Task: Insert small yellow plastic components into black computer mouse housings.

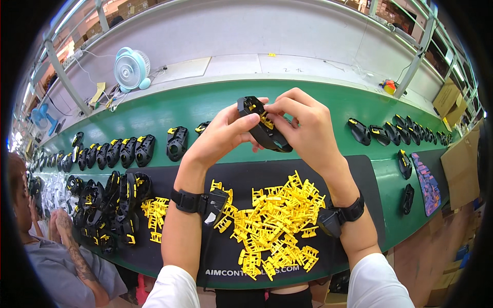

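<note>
"Where do we find the black housing (262, 134)?"

"It's raised above the far part of the black mat (362, 179), tilted, with its open side toward our right hand (303, 115). Our left hand (226, 128) grips it, the thumb near its upper rim."

"And our right hand?"

"Its fingers bend in at the opening, right by the yellow clip (266, 120) inside. We can't tell whether they pinch the clip or only press on it."

"What lies beneath our hands?"

"A loose pile of yellow clips (280, 215) on the mat, between our forearms. We wear a black strapped device on each wrist."

"And farther out?"

"To our left, a heap of black housings (110, 208) with yellow parts sits partly on the mat; behind it, a row of similar housings (127, 151) stretches along the green table (205, 102). More housings (358, 131) line the right side, near a blue-and-pink patterned piece (427, 179). A co-worker (56, 267) sits at our left, and a pale blue fan (131, 69) stands beyond the table."
</note>
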The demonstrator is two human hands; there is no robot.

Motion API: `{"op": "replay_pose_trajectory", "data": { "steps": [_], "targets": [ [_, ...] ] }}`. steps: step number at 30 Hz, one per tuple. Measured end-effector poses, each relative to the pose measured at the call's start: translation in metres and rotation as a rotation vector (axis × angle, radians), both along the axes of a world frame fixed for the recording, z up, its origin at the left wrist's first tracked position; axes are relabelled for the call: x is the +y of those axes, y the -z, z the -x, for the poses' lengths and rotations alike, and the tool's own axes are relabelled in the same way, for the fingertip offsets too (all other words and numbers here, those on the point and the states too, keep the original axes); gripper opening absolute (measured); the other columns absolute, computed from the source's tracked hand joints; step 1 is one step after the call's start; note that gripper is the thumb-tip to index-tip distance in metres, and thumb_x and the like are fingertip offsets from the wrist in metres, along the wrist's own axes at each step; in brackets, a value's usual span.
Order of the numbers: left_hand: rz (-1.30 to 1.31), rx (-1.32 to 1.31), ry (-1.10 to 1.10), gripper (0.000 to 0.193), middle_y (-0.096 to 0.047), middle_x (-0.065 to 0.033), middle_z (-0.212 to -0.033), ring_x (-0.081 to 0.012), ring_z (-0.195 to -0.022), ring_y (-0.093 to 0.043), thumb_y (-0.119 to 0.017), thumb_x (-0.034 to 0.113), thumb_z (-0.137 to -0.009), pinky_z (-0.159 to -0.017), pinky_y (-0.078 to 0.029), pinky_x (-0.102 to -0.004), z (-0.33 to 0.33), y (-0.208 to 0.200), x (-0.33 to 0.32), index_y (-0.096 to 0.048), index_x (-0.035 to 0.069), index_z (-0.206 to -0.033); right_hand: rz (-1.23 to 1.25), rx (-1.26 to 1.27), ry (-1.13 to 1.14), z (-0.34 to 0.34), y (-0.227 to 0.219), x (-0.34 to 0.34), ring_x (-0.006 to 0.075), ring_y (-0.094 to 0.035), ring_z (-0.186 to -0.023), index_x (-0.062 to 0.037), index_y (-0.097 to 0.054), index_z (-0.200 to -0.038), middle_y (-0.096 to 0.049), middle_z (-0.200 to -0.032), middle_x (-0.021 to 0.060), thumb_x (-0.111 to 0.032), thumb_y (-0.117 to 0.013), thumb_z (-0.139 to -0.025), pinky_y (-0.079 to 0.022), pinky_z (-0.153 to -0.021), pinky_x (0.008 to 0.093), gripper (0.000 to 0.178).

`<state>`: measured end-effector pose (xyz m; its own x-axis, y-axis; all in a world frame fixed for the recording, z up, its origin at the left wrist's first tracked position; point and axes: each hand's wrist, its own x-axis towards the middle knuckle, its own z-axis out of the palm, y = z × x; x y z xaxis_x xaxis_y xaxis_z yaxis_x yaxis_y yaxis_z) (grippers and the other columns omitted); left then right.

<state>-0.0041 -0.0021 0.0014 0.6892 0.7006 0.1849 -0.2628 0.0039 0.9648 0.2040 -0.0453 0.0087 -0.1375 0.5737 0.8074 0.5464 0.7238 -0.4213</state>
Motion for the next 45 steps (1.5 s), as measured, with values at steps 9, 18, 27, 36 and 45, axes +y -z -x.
{"op": "replay_pose_trajectory", "data": {
  "steps": [9,18,27,36,45],
  "targets": [
    [0.063,0.037,-0.134,0.075,-0.063,-0.0087,-0.126,-0.0143,-0.096,-0.066,-0.034,0.062,-0.105,-0.065,-0.054,-0.0307,-0.016,-0.006,-0.009,-0.037,0.006,-0.155,0.695,0.466,-0.643,-0.011,0.011,0.012,0.0003,-0.052,-0.081,-0.0047,-0.066,-0.113,-0.062,-0.094,-0.003,-0.011,-0.07,-0.096,-0.041,-0.067,0.0176,0.019],
    [0.11,0.076,-0.247,0.067,-0.069,-0.004,-0.093,-0.0105,-0.07,-0.065,-0.039,0.065,-0.103,-0.052,-0.051,-0.0278,-0.014,-0.007,-0.008,-0.06,0.006,-0.126,0.906,0.465,-0.637,-0.007,0.007,0.009,0.001,-0.052,-0.078,-0.009,-0.057,-0.101,-0.058,-0.099,-0.0038,-0.011,-0.071,-0.096,-0.038,-0.059,0.018,0.015],
    [0.237,0.001,-0.21,0.061,-0.067,-0.0009,-0.082,-0.0103,-0.062,-0.064,-0.042,0.065,-0.101,-0.041,-0.043,-0.0247,-0.01,-0.001,-0.003,-0.066,0.01,-0.112,0.583,0.398,-0.481,0.01,0.022,0.016,0.0027,-0.049,-0.072,-0.0087,-0.067,-0.096,-0.056,-0.098,-0.0038,-0.016,-0.078,-0.091,-0.039,-0.058,0.019,0.014],
    [0.539,-0.221,0.092,0.061,-0.072,-0.0124,-0.082,-0.0132,-0.041,-0.057,-0.039,0.056,-0.101,-0.028,-0.04,-0.019,0.001,0.01,0.01,-0.067,0.002,-0.107,-0.062,-0.229,-0.279,0.008,0.001,-0.001,0.0257,-0.062,-0.094,-0.0082,-0.073,-0.096,-0.071,-0.096,0.0044,-0.022,-0.088,-0.074,-0.054,-0.08,0.037,0.03],
    [0.567,-0.229,0.158,0.061,-0.072,-0.0201,-0.088,-0.0162,-0.042,-0.056,-0.034,0.047,-0.098,-0.028,-0.039,-0.02,0.007,0.019,0.014,-0.065,-0.004,-0.112,0.15,-0.19,-0.318,0.015,0.015,0.003,0.0284,-0.061,-0.091,-0.0046,-0.07,-0.097,-0.07,-0.091,0.008,-0.017,-0.083,-0.079,-0.053,-0.077,0.0375,0.025]
  ]
}}
